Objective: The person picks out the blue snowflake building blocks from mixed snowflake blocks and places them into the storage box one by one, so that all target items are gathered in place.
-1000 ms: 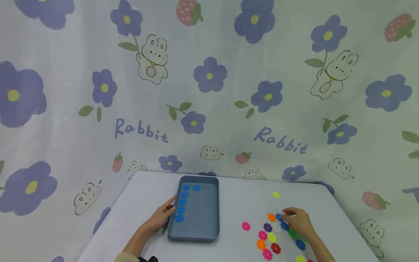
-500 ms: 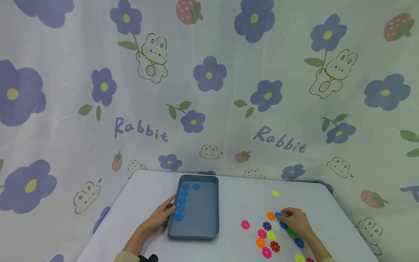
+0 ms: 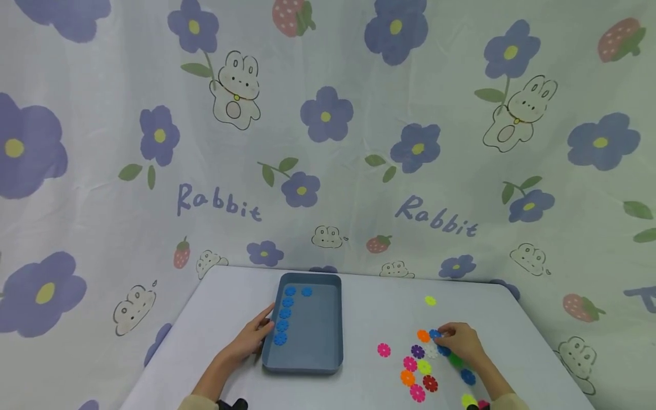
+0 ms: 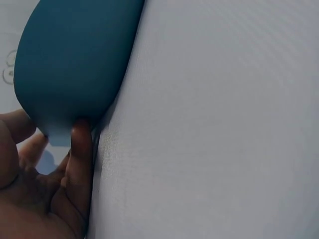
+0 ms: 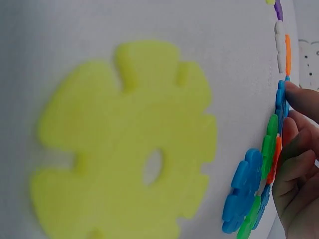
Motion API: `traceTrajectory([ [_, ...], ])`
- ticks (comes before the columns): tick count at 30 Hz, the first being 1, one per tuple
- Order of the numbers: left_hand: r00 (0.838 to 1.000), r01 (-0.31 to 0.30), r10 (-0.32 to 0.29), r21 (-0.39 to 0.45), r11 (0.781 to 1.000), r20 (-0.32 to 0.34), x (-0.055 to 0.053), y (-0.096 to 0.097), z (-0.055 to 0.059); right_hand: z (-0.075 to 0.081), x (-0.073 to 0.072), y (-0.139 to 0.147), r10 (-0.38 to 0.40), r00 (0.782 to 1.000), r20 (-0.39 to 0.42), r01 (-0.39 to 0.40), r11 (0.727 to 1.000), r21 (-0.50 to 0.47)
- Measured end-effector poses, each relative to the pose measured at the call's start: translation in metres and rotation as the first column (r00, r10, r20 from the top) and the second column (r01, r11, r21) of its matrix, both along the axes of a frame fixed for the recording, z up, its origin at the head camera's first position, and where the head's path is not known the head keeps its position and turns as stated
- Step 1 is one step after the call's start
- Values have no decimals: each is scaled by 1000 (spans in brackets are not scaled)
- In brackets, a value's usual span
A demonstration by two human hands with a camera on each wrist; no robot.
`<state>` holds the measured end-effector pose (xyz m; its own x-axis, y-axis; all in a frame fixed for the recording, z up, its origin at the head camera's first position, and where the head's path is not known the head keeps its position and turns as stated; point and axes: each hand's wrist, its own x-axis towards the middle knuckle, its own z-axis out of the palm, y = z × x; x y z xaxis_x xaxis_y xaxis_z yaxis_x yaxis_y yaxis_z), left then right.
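A grey-blue tray [image 3: 312, 356] lies left of centre on the table. Inside it, blue snowflake discs [image 3: 285, 314] form a column along the left wall, with one more [image 3: 306, 291] beside the top one. My left hand [image 3: 249, 340] holds the tray's left side, its fingertips at the rim and outer wall. Over the loose discs on the right, my right hand [image 3: 463, 344] pinches a blue snowflake disc [image 5: 280, 99] between thumb and fingers. Its fingers partly hide the discs beneath, among them a green disc [image 5: 269, 139] and another blue one [image 5: 242, 191].
Loose discs surround the right hand: orange [image 3: 423, 336], purple [image 3: 417, 352], pink [image 3: 410, 364], dark red [image 3: 430, 383] and several others. A yellow disc [image 3: 430, 300] lies farther back, a pink one [image 3: 384, 350] nearer the tray. A patterned rabbit curtain [image 3: 328, 171] hangs behind the white table [image 3: 379, 307].
The head view has shifted slightly. My right hand stays at the blue discs with only a slight finger movement, and the left hand and tray keep their places.
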<state>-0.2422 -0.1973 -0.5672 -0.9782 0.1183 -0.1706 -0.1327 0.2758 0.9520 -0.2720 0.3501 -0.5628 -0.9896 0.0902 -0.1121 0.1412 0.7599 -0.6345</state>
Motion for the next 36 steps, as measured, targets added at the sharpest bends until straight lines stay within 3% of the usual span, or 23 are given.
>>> traceTrajectory([
  [8, 1000, 4, -4, 4, 1000, 3, 0, -1, 0, 7, -4, -1, 54, 998, 26, -53, 998, -29],
  [16, 1000, -3, 3, -5, 1000, -1, 2, 0, -2, 10, -9, -1, 35, 999, 38, -35, 999, -18],
  [24, 1000, -3, 3, -3, 1000, 20, 9, -5, -2, 6, 0, -18, -8, 999, -33, 3, 985, -175],
  [36, 1000, 10, -9, -31, 999, 23, -2, -3, -3, 23, -17, -48, -20, 999, -26, 11, 945, -328],
])
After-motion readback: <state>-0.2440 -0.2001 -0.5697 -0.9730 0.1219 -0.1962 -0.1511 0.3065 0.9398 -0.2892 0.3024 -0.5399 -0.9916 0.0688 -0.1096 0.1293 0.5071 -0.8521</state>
